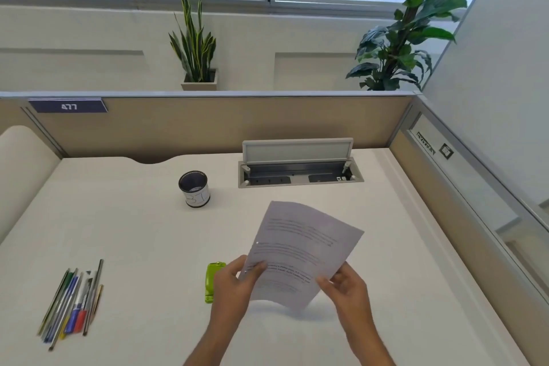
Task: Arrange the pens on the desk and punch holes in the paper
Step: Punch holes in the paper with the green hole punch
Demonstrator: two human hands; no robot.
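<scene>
A printed sheet of paper [300,249] is held tilted above the white desk [142,241], and one small hole shows near its left edge. My left hand [237,285] pinches its lower left edge. My right hand [344,285] grips its lower right corner. A lime-green hole punch [212,279] lies on the desk just left of my left hand, partly hidden by it. Several pens and pencils [72,303] lie side by side in a bundle at the desk's front left. A black pen cup [194,189] with a white label stands empty further back.
An open cable box [300,172] with a raised lid is sunk into the desk at the back. A beige partition [208,125] bounds the rear and right sides. Two potted plants stand behind the partition.
</scene>
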